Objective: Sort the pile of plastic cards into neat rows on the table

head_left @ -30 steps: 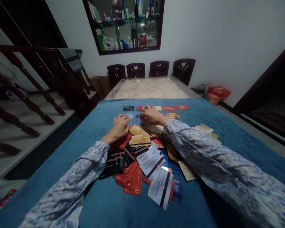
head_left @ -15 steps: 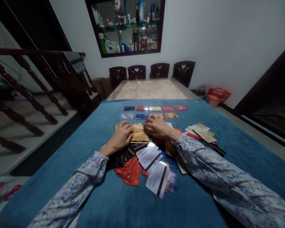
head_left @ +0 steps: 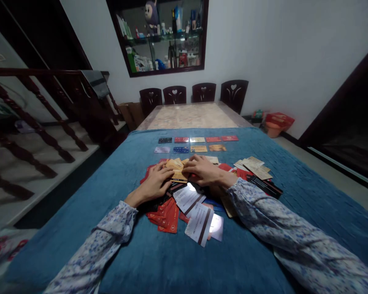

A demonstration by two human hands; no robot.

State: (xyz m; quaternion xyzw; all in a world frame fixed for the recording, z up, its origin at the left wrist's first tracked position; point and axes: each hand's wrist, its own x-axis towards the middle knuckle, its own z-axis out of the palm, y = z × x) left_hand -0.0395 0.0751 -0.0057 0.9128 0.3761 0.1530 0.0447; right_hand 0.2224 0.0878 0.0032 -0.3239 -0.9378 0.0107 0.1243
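Observation:
My left hand (head_left: 151,183) lies on the left side of a loose pile of cards, its fingers stretched over some yellow cards (head_left: 178,173). On the other side of those yellow cards, my right hand (head_left: 204,170) rests with bent fingers apart, fingertips down on the pile. Neither hand lifts a card. Toward me, red cards (head_left: 168,220) fan out beside white cards with a dark stripe (head_left: 199,223). Black cards show partly beneath my left hand. By my right forearm are beige cards (head_left: 257,166) and a black card (head_left: 265,186). My hands hide the pile's middle.
Beyond the pile, two rows of single cards lie on the blue cloth (head_left: 110,175), including a black card (head_left: 164,140) and a blue card (head_left: 180,150). Farther off are the bare marble tabletop (head_left: 193,116) and several dark chairs (head_left: 234,94). A wooden railing (head_left: 33,73) stands left.
My left hand has flattened and spread farther over the pile. My right hand stays on the yellow cards with a slight shift. The whole view has moved a little.

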